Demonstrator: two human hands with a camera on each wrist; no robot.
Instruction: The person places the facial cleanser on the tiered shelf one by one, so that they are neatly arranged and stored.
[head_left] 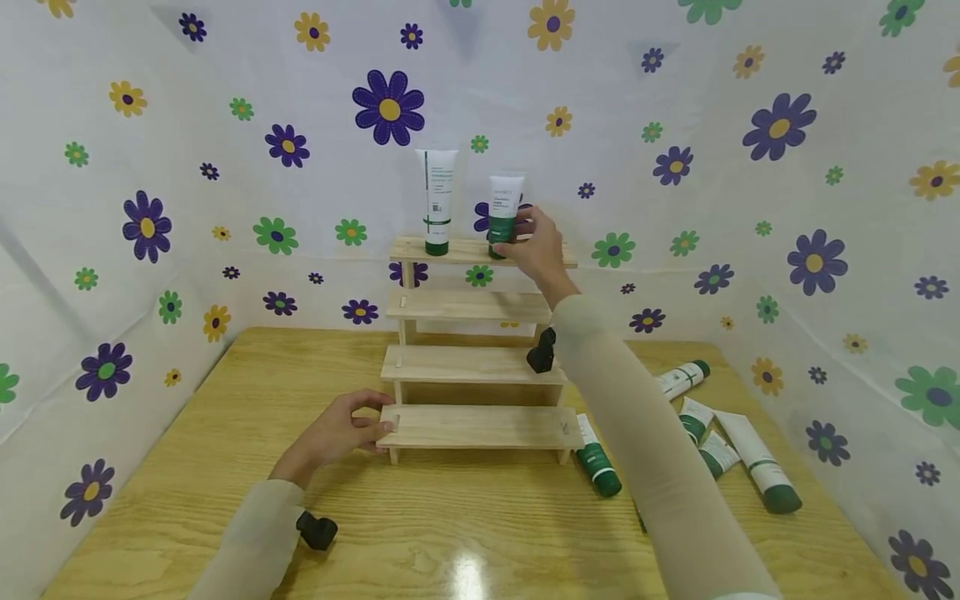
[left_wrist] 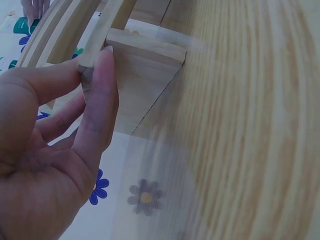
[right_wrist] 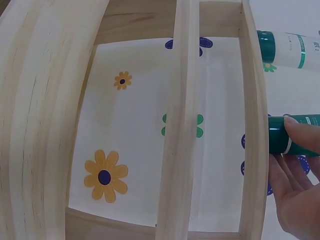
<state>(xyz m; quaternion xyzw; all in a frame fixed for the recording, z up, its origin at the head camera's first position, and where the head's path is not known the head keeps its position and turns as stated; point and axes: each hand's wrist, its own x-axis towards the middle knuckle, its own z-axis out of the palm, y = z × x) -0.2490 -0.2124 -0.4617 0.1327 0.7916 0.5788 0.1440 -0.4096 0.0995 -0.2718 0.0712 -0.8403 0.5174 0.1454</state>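
On the top board of a stepped wooden shelf (head_left: 480, 364), a white tube with a green cap (head_left: 438, 200) stands upright at the left. To its right, my right hand (head_left: 542, 250) grips a smaller white-and-green tube (head_left: 505, 200) near its cap. In the right wrist view that tube's green cap (right_wrist: 277, 135) meets the edge of the top board, with the thumb and fingers around its lower part. My left hand (head_left: 341, 433) pinches the left end of the lowest board between thumb and fingers, as the left wrist view shows close up.
Right of the shelf, a green-and-white tube (head_left: 597, 462) lies by its foot. Several more tubes lie farther right, among them a long white one (head_left: 761, 467), partly hidden by my right sleeve. Flower-printed cloth encloses the wooden table (head_left: 300, 367) at the back and sides.
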